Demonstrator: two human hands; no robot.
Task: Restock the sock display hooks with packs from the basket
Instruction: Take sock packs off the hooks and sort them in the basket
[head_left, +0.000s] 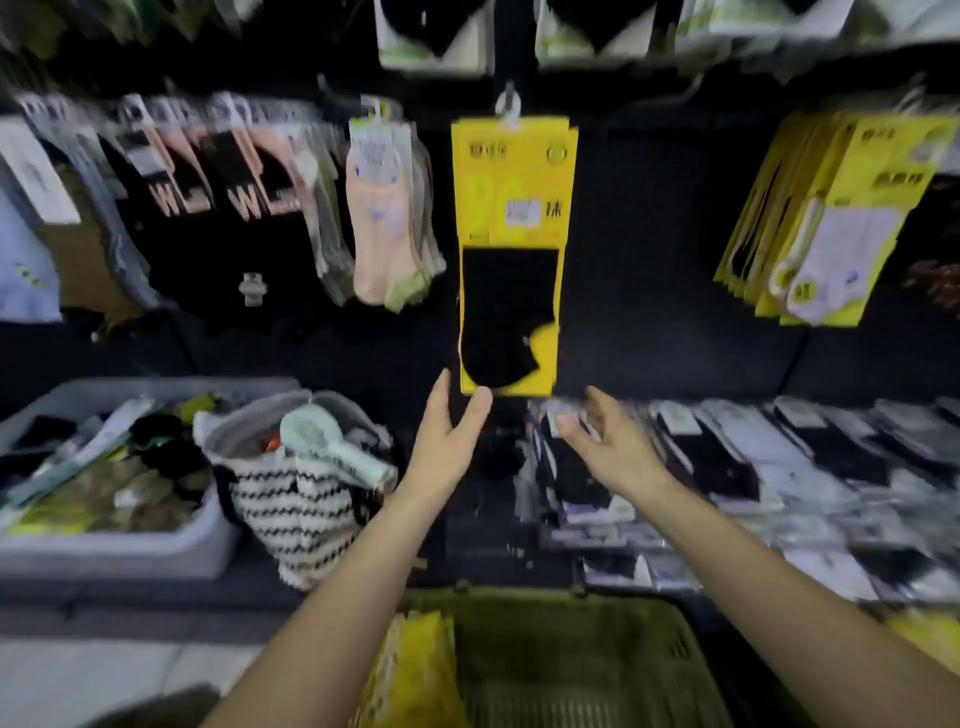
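A yellow pack with a black sock (511, 254) hangs from a display hook (508, 104) on the dark wall, straight ahead. My left hand (451, 431) is open just under its bottom left corner, fingertips at the pack's lower edge. My right hand (605, 441) is open to the lower right of the pack, fingers spread, holding nothing. The olive green basket (644, 618) sits below my arms, with several yellow packs (415, 670) standing at its left side.
More yellow packs (826, 218) hang at the right; pink and black sock packs (384, 208) hang at the left. A white bin of mixed socks (104, 551) and a striped bag holding a hand fan (301, 509) stand at the left. Flat sock packs (779, 467) cover the shelf at right.
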